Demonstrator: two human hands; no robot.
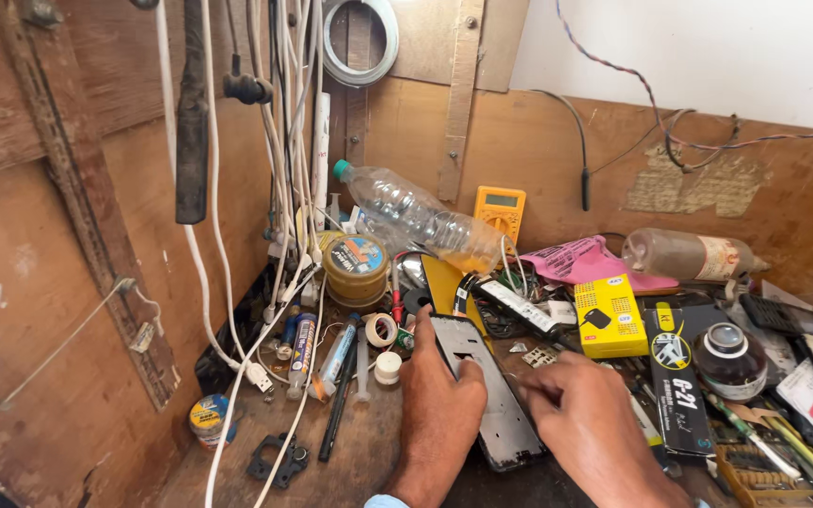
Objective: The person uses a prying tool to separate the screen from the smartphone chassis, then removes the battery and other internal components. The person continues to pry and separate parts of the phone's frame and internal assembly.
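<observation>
Phone frame flat on bench, just right of white tape roll, long axis running away from body. Left hand pressed down on its left edge; right hand fingertips pinched beside right edge (blurred, contents unclear).

left hand: bare, showing no glove, ring or watch; the back of the hand and the knuckles are facing the camera.
left sleeve: a thin edge of light blue cloth is showing at the wrist, right at the bottom of the head view; too little is showing to tell the garment.
right hand: bare as well, wearing no glove or ring; its fingertips are showing blurred.
right wrist: a sliver of light cloth is peeking in at the bottom edge, too small to tell apart.
forearms: running out of view below, so nothing more is showing.
</observation>
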